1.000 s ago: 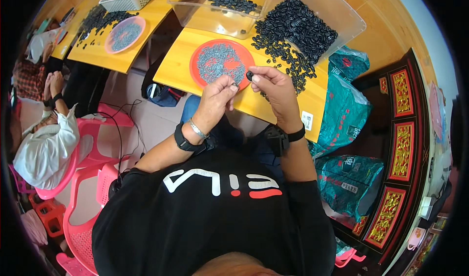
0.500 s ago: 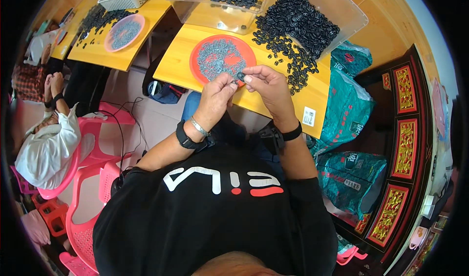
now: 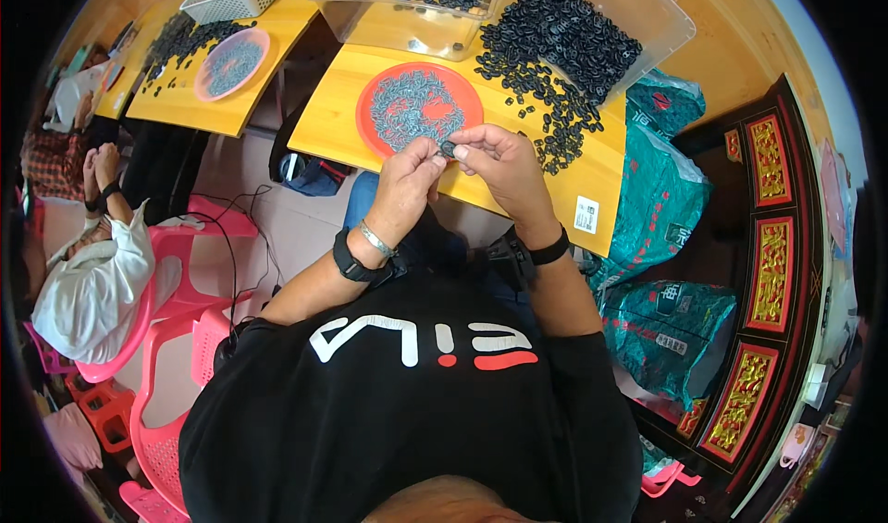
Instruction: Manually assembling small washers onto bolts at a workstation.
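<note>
Both hands meet over the near rim of a red round plate [image 3: 366,135], which holds many small grey metal pins [image 3: 398,107]. In the fingertips of my right hand [image 3: 504,167] is a small black oval plastic piece [image 3: 448,148]. My left hand [image 3: 405,185] is closed in a pinch right beside that piece; whatever lies between its thumb and finger is too small to make out. Many like black pieces [image 3: 555,139] lie loose on the yellow table [image 3: 324,107] to the right of the plate.
A clear plastic bin [image 3: 661,37] tipped toward me spills black pieces. Another clear bin [image 3: 384,28] stands beyond the plate. Green sacks [image 3: 661,199] stand at the right. On the left, a co-worker in white [image 3: 97,278] sits by another table with a pink bowl [image 3: 205,84].
My hands have come closer together, and the black piece in my right fingers now meets the left fingertips. The whole view has shifted slightly.
</note>
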Available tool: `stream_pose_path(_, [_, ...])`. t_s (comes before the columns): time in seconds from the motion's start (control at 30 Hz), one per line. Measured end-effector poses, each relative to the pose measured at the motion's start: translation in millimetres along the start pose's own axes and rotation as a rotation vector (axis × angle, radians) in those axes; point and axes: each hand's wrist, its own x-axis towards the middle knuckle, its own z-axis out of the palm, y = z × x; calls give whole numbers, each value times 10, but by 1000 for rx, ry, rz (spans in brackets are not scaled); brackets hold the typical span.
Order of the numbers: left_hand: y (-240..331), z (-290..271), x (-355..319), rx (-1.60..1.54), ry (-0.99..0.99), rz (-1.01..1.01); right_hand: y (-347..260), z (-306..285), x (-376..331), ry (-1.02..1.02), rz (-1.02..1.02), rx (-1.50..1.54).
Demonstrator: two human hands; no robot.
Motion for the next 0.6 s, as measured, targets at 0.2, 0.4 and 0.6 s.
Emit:
stream_pose_path(0.2, [-13, -11, 7, -3, -4, -19, 4, 36, -22, -28, 15, -95])
stream_pose_path(0.4, [-26, -8, 2, -117, 18, -96, 37, 136, -92, -5, -18, -84])
stream_pose_path(0.6, [-24, -9, 1, -166, -20, -135, 69, 198, -164, 96, -67, -197])
